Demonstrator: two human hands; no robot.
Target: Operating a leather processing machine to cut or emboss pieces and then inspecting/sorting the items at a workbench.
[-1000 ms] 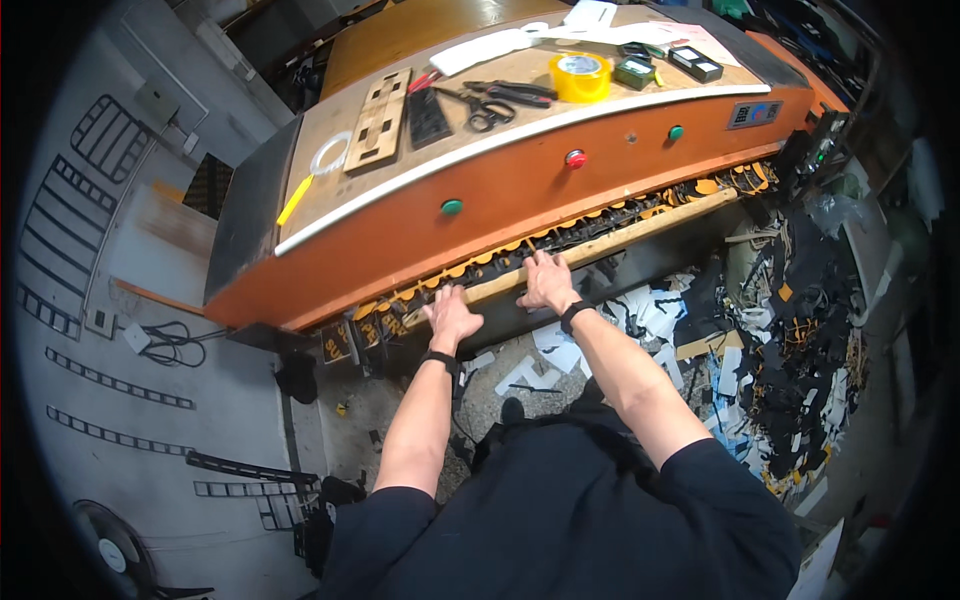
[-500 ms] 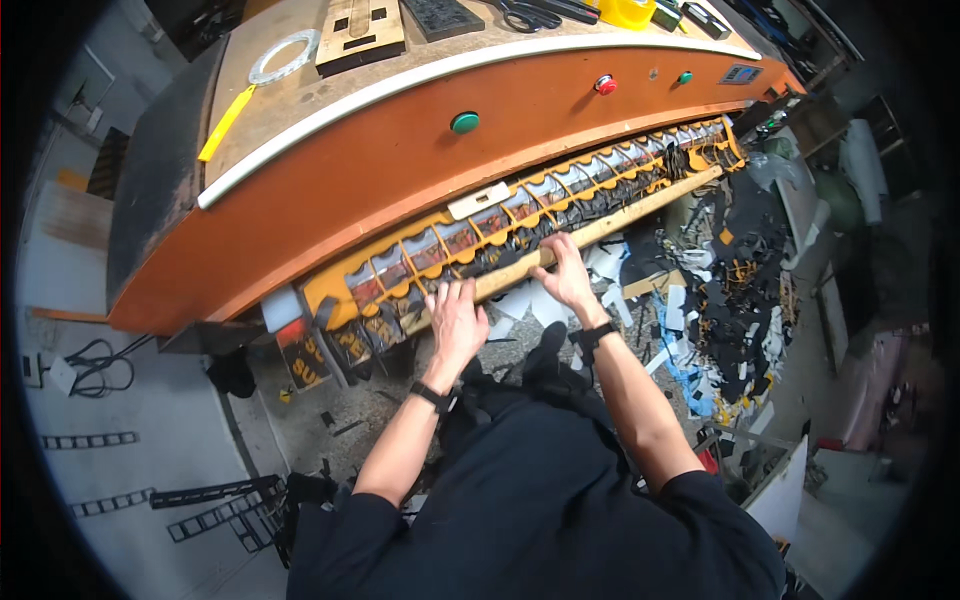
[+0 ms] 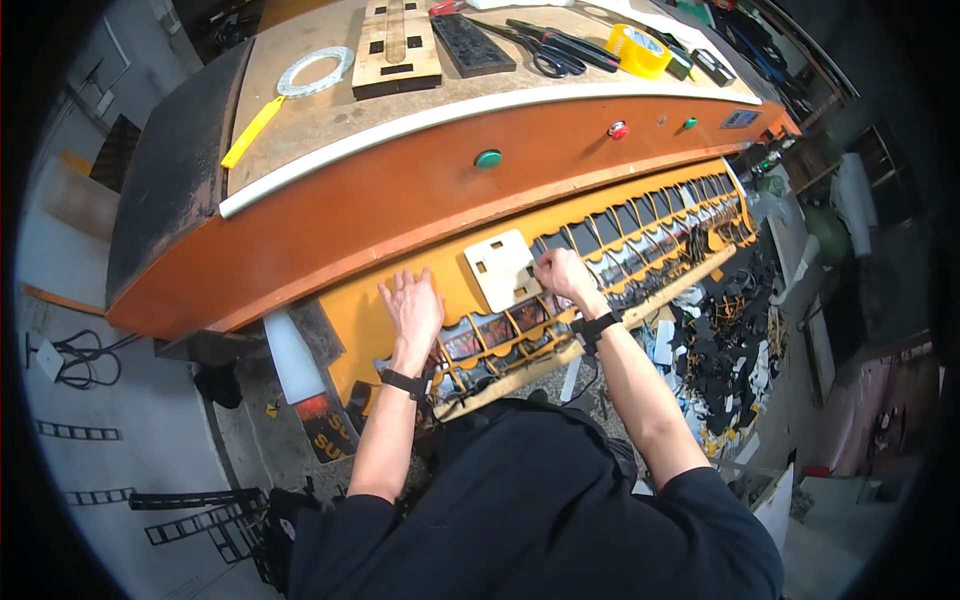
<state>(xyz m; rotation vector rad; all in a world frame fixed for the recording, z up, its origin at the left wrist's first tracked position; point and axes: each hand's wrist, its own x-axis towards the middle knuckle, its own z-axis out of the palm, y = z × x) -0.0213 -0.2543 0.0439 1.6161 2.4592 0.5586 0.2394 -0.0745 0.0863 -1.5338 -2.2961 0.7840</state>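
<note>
My left hand [image 3: 412,305] lies flat with its fingers spread on a yellow sheet [image 3: 380,300] that sticks out from under the orange machine front. A pale wooden board [image 3: 495,262] with small square holes rests on this sheet. At the board's right edge my right hand [image 3: 566,277] is closed, fingers bent round the edge; the fingertips are partly hidden. Scalloped rows with dark strips [image 3: 640,215] are cut into the sheet to the right of the board. A wooden bar [image 3: 655,300] runs along the sheet's near edge.
The orange machine [image 3: 390,195] carries a green button [image 3: 488,159] and a red one [image 3: 618,130]. On its top lie scissors [image 3: 550,62], yellow tape [image 3: 640,50], a tape ring [image 3: 315,72] and a yellow knife [image 3: 252,132]. Scraps [image 3: 735,370] cover the floor at right.
The yellow sheet, wooden board and bar have come out toward me. Both hands have left the bar: the left now lies on the sheet, the right is at the board's edge.
</note>
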